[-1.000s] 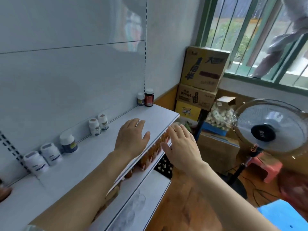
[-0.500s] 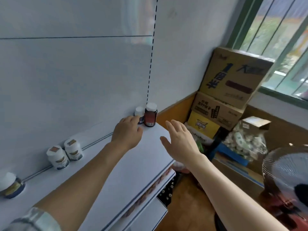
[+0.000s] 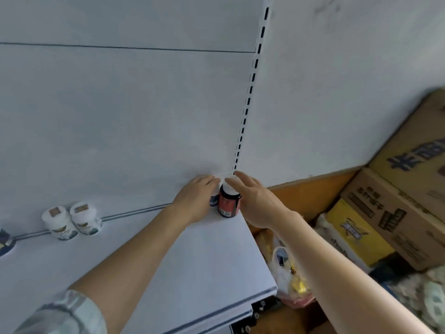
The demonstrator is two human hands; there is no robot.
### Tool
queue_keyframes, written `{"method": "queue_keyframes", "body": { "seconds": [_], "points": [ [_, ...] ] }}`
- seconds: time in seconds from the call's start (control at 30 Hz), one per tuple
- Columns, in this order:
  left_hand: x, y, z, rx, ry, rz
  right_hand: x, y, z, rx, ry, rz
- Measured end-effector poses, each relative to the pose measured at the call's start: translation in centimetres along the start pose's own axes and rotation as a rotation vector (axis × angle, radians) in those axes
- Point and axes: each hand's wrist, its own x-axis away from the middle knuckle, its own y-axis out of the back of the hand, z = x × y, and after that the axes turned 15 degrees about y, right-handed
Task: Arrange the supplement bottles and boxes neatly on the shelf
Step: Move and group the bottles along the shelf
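Note:
At the back right corner of the white shelf stand a dark red bottle with a white cap and, just left of it, a smaller white bottle with a blue label, mostly hidden. My left hand is curled around the small bottle. My right hand lies against the red bottle's right side, with straight fingers resting over its cap. Two white bottles stand together against the back panel further left. Another bottle is cut off at the left edge.
A slotted upright runs up the back panel above the corner. Right of the shelf end are stacked cardboard boxes, a yellow box and a plastic bag on the floor. A lower shelf edge shows under the front rim.
Both hands moved from the shelf's front edge to the back right corner. The left hand closed around the small bottle, and the right hand came against the red one. The view swung closer.

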Motion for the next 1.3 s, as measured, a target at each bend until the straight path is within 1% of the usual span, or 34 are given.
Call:
{"method": "queue_keyframes", "body": {
  "seconds": [0.07, 0.13, 0.27, 0.37, 0.47, 0.53, 0.63, 0.73, 0.9, 1.03, 1.3],
  "points": [
    [-0.4, -0.7, -0.4, -0.022, 0.024, -0.045, -0.5, 0.5, -1.6, -0.020, 0.088, 0.023],
    [-0.9, -1.2, -0.6, -0.051, 0.034, -0.105, -1.0, 0.9, -2.8, -0.025, 0.135, -0.020],
    [-1.5, -1.3, -0.8, -0.039, 0.071, -0.153, -1.9, 1.4, -4.5, -0.021, 0.141, -0.064],
    [-1.4, -1.8, -0.8, 0.014, 0.046, -0.174, -1.7, 1.2, -5.0, -0.073, 0.159, -0.089],
    [-1.1, -1.9, -1.0, 0.034, 0.052, -0.168, -1.5, 1.0, -4.8, -0.116, 0.216, -0.043],
    [-0.9, -1.6, -0.9, 0.057, 0.077, -0.161, -1.6, 1.1, -4.7, -0.130, 0.211, -0.018],
    [-0.1, -1.1, -0.5, 0.154, 0.197, -0.118, -1.7, 1.2, -4.9, -0.163, 0.187, -0.018],
    [0.9, 0.1, 0.2, 0.260, 0.304, -0.082, -1.6, 1.2, -4.7, -0.177, 0.206, -0.036],
    [2.4, 1.6, 1.0, 0.364, 0.353, -0.116, -1.6, 1.0, -3.8, -0.175, 0.249, 0.005],
    [3.9, 2.6, 1.2, 0.393, 0.362, -0.139, -2.2, 1.4, -3.1, -0.116, 0.243, -0.031],
    [6.3, 3.3, 1.6, 0.470, 0.438, -0.209, -3.2, 1.7, -1.6, -0.164, 0.296, -0.084]
  ]
}}
